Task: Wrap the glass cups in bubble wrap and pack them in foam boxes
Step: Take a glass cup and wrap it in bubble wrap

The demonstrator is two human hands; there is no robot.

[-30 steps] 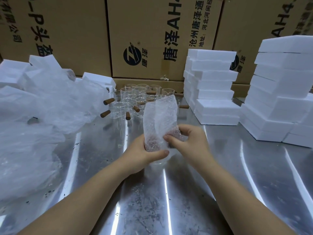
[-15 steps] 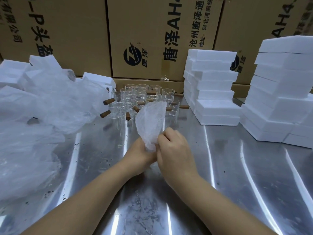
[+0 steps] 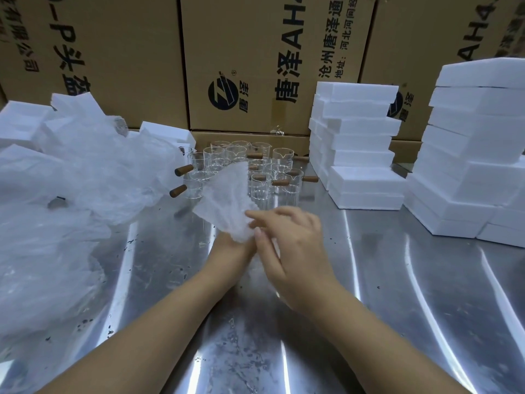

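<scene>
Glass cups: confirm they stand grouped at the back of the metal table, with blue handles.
Wrong on colour: the head view shows the handles brown, not blue. The glass cups do stand grouped at the back of the metal table.

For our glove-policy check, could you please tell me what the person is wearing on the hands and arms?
Both are bare. The left hand and right hand wear no gloves, and the forearms show no sleeve, watch or bracelet up to the frame's edge. No ring shows on the right hand; bubble wrap hides much of the left hand.
</scene>
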